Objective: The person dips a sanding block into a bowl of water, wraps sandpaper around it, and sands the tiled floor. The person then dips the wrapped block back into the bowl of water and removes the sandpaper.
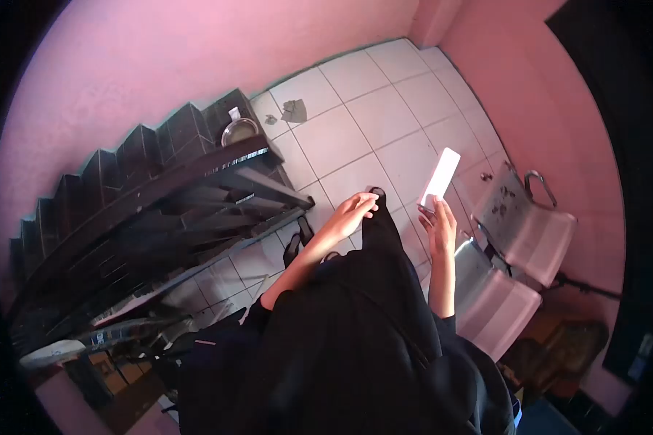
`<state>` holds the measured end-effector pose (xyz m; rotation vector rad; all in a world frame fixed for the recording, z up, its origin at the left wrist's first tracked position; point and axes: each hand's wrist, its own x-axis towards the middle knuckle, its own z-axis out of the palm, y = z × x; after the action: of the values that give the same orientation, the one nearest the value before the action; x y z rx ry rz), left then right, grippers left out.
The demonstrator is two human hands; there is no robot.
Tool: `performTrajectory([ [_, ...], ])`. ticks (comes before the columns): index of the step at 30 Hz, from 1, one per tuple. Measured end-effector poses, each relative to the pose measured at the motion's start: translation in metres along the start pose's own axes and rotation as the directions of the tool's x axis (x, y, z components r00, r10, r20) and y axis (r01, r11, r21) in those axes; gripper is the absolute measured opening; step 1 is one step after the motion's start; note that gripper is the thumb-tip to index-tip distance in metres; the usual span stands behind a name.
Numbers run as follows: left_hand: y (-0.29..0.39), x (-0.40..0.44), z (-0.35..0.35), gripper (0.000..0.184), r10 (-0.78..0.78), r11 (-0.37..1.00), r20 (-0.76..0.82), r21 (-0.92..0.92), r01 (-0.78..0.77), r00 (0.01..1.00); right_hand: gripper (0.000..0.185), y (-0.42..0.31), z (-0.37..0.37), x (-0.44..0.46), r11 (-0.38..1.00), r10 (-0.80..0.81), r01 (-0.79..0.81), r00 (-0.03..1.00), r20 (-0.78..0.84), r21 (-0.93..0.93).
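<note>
A long, thin white object, overexposed so that no detail shows, possibly a phone (440,177), is held at its lower end by my right hand (440,226), between the thumb and fingers. My left hand (357,212) is in front of my dark clothing, its fingers curled loosely close together. It is nearest to my dark-clad leg and shoe, and whether anything small is inside it is hidden. The two hands are apart from each other, above the tiled floor (345,138).
Dark stairs (181,130) with a black railing (145,181) run along the left; a round bowl (239,131) rests on a step. Metal chairs (526,228) stand at the right by the pink wall (544,109). Grey scraps (294,111) lie on the floor.
</note>
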<state>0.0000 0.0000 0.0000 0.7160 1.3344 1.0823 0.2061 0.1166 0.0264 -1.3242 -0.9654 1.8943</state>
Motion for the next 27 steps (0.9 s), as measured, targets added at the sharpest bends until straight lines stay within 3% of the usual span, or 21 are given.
performTrajectory([
  [2, 0.008, -0.002, 0.006, 0.055, 0.024, 1.0, -0.094, 0.002, -0.024, 0.995, 0.038, -0.007, 0.009, 0.021, 0.99, -0.008, 0.018, 0.997, 0.076, -0.137],
  [3, 0.047, 0.089, -0.028, 0.055, 0.045, 0.999, -0.127, 0.013, -0.044, 0.991, 0.038, -0.046, 0.044, 0.12, 0.99, -0.017, 0.033, 0.993, 0.115, -0.134],
  [5, 0.068, 0.118, -0.028, 0.058, 0.074, 0.991, -0.358, -0.077, -0.108, 0.931, 0.038, -0.074, 0.072, 0.152, 0.893, -0.022, 0.125, 0.971, 0.236, -0.432],
  [7, 0.08, 0.152, -0.03, 0.06, 0.045, 0.992, -0.472, -0.084, -0.096, 0.88, 0.041, -0.092, 0.092, 0.186, 0.824, -0.05, 0.298, 0.885, 0.462, -0.482],
  [9, 0.082, 0.18, -0.041, 0.067, 0.012, 0.958, -0.629, -0.215, -0.189, 0.777, 0.044, -0.084, 0.118, 0.226, 0.759, -0.052, 0.423, 0.796, 0.602, -0.494],
  [11, 0.081, 0.197, -0.059, 0.07, 0.038, 0.906, -0.651, -0.297, -0.301, 0.758, 0.045, -0.079, 0.149, 0.249, 0.694, -0.002, 0.46, 0.771, 0.637, -0.554],
  [13, 0.115, 0.2, -0.071, 0.072, -0.183, 0.909, -0.748, -0.376, -0.18, 0.638, 0.047, -0.082, 0.182, 0.263, 0.556, -0.084, 0.637, 0.683, 0.726, -0.534],
  [16, 0.108, 0.23, -0.113, 0.071, -0.23, 0.852, -0.863, -0.401, -0.335, 0.449, 0.047, -0.073, 0.23, 0.283, 0.439, -0.106, 0.764, 0.567, 0.817, -0.474],
  [18, 0.111, 0.26, -0.144, 0.065, -0.214, 0.848, -0.91, -0.353, -0.395, 0.354, 0.06, -0.065, 0.253, 0.302, 0.293, -0.163, 0.823, 0.544, 0.823, -0.486],
  [19, 0.117, 0.28, -0.161, 0.061, -0.191, 0.831, -0.917, -0.341, -0.439, 0.35, 0.06, -0.076, 0.263, 0.307, 0.287, -0.139, 0.819, 0.548, 0.825, -0.496],
  [21, 0.149, 0.306, -0.199, 0.059, -0.203, 0.805, -0.893, -0.385, -0.451, 0.401, 0.078, -0.102, 0.298, 0.312, 0.281, -0.382, 0.811, 0.585, 0.716, -0.513],
  [24, 0.195, 0.329, -0.25, 0.057, -0.186, 0.792, -0.915, -0.355, -0.496, 0.359, 0.082, -0.138, 0.327, 0.341, 0.25, -0.524, 0.799, 0.587, 0.617, -0.548],
  [27, 0.203, 0.339, -0.297, 0.057, -0.14, 0.809, -0.91, -0.333, -0.485, 0.391, 0.075, -0.16, 0.347, 0.381, 0.373, -0.521, 0.747, 0.66, 0.542, -0.55],
])
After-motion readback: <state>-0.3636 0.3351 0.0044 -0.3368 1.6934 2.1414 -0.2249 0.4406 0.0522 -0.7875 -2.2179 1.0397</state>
